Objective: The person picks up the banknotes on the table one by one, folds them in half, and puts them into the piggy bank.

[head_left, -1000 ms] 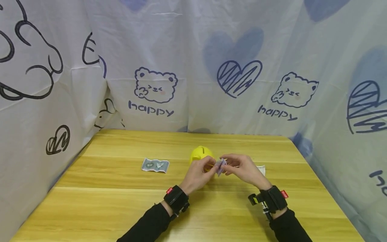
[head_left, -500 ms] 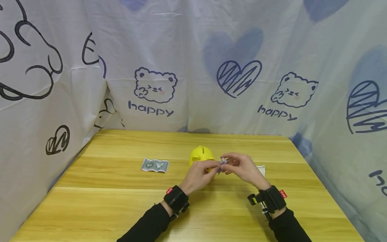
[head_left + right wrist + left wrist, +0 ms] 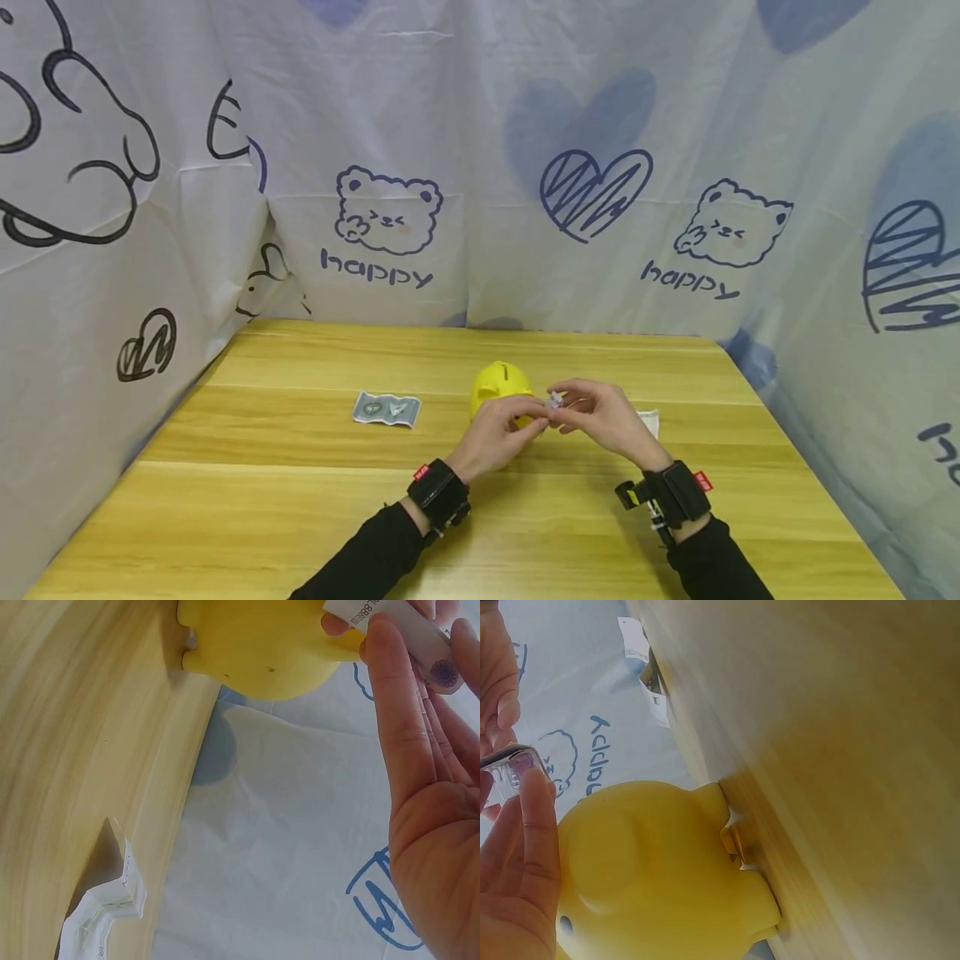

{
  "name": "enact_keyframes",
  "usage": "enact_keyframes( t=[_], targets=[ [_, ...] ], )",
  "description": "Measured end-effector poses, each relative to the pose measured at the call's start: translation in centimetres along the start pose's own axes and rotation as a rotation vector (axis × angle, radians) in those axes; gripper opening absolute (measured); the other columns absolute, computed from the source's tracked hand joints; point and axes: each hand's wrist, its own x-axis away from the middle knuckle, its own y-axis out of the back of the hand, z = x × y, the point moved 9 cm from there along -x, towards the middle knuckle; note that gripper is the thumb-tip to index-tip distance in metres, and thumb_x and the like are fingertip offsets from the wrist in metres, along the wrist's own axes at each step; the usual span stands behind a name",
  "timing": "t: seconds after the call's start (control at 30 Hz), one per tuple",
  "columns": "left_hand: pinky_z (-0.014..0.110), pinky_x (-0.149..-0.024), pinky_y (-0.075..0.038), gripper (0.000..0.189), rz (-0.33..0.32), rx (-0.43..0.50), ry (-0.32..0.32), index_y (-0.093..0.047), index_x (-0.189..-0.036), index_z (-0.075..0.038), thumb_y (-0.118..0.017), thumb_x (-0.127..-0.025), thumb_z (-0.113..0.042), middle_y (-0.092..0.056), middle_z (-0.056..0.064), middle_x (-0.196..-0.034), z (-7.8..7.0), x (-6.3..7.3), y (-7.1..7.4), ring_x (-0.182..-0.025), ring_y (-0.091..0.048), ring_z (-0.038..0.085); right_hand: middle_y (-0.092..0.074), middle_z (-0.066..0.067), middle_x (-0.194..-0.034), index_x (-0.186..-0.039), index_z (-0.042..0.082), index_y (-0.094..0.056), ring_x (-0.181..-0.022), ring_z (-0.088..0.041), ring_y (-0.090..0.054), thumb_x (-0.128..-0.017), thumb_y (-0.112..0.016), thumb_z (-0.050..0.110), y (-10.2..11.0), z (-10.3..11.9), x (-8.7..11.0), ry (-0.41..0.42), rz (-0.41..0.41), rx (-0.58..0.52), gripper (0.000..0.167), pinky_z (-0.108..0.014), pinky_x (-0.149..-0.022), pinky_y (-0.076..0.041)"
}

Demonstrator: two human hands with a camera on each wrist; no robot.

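Observation:
Both hands pinch a small purplish folded banknote (image 3: 555, 401) in front of the yellow piggy bank (image 3: 501, 380). My left hand (image 3: 493, 435) has thumb and fingertips on the note's left side; my right hand (image 3: 606, 418) grips its right side. Close up in the left wrist view, the banknote (image 3: 517, 771) looks bent over into a narrow fold. Printed digits and a round dark mark show on the banknote (image 3: 409, 634) in the right wrist view. Beside the hands the piggy bank (image 3: 652, 855) stands on its feet, its top slot facing up and its lower front hidden by my left hand.
Left of the piggy bank a creased grey-green banknote (image 3: 386, 409) lies on the wooden table (image 3: 300, 500). Another creased banknote (image 3: 101, 911) lies to the right, partly behind my right hand in the head view. Printed white cloth (image 3: 480, 167) encloses the table's back and sides.
The note between the hands has turned and become more compact, showing less of its face. My left fingertips have shifted slightly right, nearer the right hand. Piggy bank and the other notes have stayed put.

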Motion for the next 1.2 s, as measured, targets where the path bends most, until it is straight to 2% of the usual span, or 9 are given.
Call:
enact_keyframes(
  t=[0.23, 0.47, 0.7, 0.9, 1.0, 1.2],
  targets=[
    [0.016, -0.070, -0.052, 0.017, 0.008, 0.017, 0.000, -0.074, -0.109, -0.015, -0.065, -0.095, -0.020, -0.072, 0.001, -0.114, -0.1, 0.0, 0.0, -0.100, -0.066, 0.011, -0.071, -0.020, -0.099, -0.125, 0.001, -0.062, -0.083, -0.035, -0.072, -0.093, -0.066, 0.009, 0.0, -0.1, 0.0, 0.005, 0.002, 0.010, 0.033, -0.026, -0.070, -0.058],
    [0.016, -0.068, -0.052, 0.016, 0.007, 0.011, -0.008, -0.075, -0.107, -0.015, -0.066, -0.094, -0.020, -0.073, -0.001, -0.107, -0.1, 0.0, 0.0, -0.095, -0.067, 0.009, -0.072, -0.020, -0.097, -0.124, 0.000, -0.062, -0.081, -0.037, -0.071, -0.093, -0.066, 0.008, -0.2, -0.1, 0.0, 0.021, 0.009, 0.001, 0.032, -0.027, -0.068, -0.058],
    [0.016, -0.067, -0.052, 0.013, 0.005, 0.003, -0.018, -0.075, -0.103, -0.016, -0.068, -0.093, -0.020, -0.073, -0.003, -0.100, 0.0, 0.1, -0.1, -0.090, -0.065, 0.005, -0.073, -0.017, -0.092, -0.118, 0.001, -0.065, -0.076, -0.031, -0.072, -0.093, -0.067, 0.010, -0.2, 0.0, 0.0, 0.020, -0.005, 0.021, 0.027, -0.027, -0.066, -0.058],
    [0.016, -0.065, -0.051, 0.011, 0.004, -0.001, -0.011, -0.075, -0.101, -0.015, -0.071, -0.091, -0.019, -0.072, -0.003, -0.096, -0.2, 0.1, 0.0, -0.085, -0.064, 0.005, -0.073, -0.017, -0.092, -0.115, 0.002, -0.066, -0.077, -0.036, -0.071, -0.093, -0.066, 0.012, -0.6, -1.8, -0.6, 0.023, -0.009, 0.033, 0.024, -0.027, -0.064, -0.058],
    [0.016, -0.064, -0.051, 0.011, -0.001, -0.007, -0.008, -0.075, -0.100, -0.014, -0.072, -0.090, -0.018, -0.073, -0.002, -0.095, -0.2, 0.1, 0.0, -0.083, -0.063, 0.005, -0.073, -0.013, -0.092, -0.115, 0.006, -0.066, -0.076, -0.032, -0.072, -0.094, -0.066, 0.016, -0.7, -2.9, -0.9, 0.028, -0.012, 0.051, 0.024, -0.027, -0.064, -0.058],
    [0.017, -0.064, -0.052, 0.011, -0.005, 0.016, 0.020, -0.074, -0.098, -0.014, -0.073, -0.089, -0.020, -0.073, -0.002, -0.093, 0.0, 0.1, 0.0, -0.081, -0.064, 0.005, -0.073, -0.006, -0.089, -0.107, 0.012, -0.069, -0.074, -0.026, -0.072, -0.093, -0.067, 0.025, -0.9, -3.0, -1.1, 0.072, -0.008, 0.046, 0.019, -0.033, -0.064, -0.059]
  ],
)
